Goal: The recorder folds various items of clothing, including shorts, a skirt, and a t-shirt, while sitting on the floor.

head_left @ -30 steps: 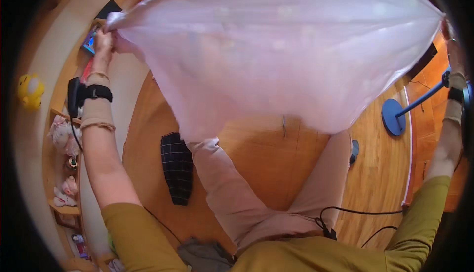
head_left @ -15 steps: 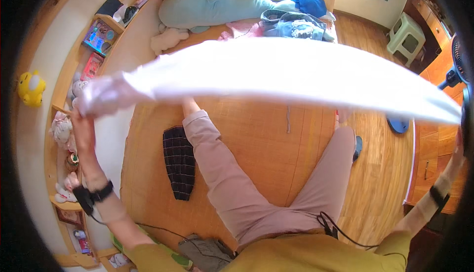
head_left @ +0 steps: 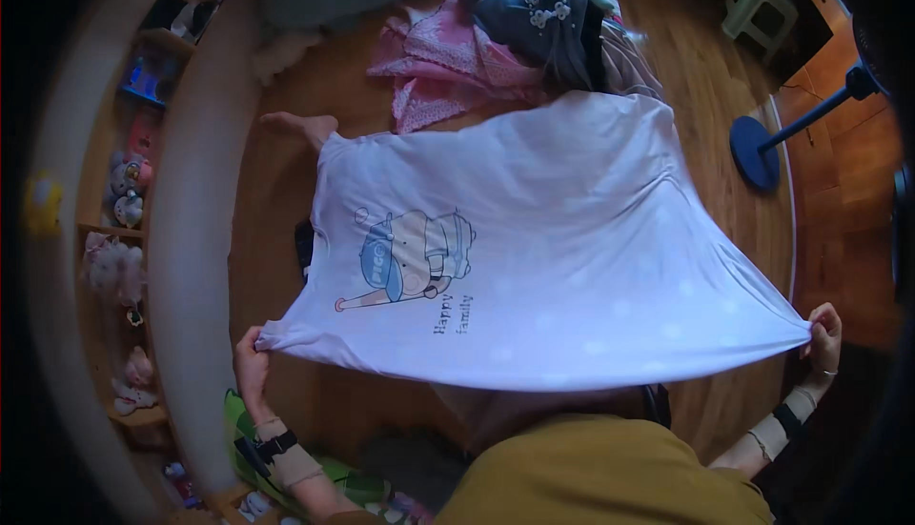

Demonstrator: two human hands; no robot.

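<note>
A white printed cloth (head_left: 553,230) is stretched wide across the middle, with a cartoon elephant in a blue cap turned sideways on it and pale dots toward the right. Whether it is a garment or a bedding piece I cannot tell. My left hand (head_left: 252,365) is closed on its near left corner. At the near right corner, my right hand (head_left: 825,336) pinches the fabric, pulling it into a taut point. The far side lies spread and wrinkled over my legs and the mat. Only one bare foot (head_left: 303,127) shows beyond its far left corner.
Beyond the cloth lie a pink lacy cloth (head_left: 448,63) and dark blue-grey clothing (head_left: 538,20). Shelves of plush toys (head_left: 116,263) line the left wall. To the right stand a blue fan (head_left: 758,149), a pale stool (head_left: 760,12) and wooden cabinets. Green fabric (head_left: 250,449) lies near my left forearm.
The white cloth has come down from a raised, blurred sweep and now spreads flat over my legs. Both hands have lowered toward me, still gripping it. The picture has darkened.
</note>
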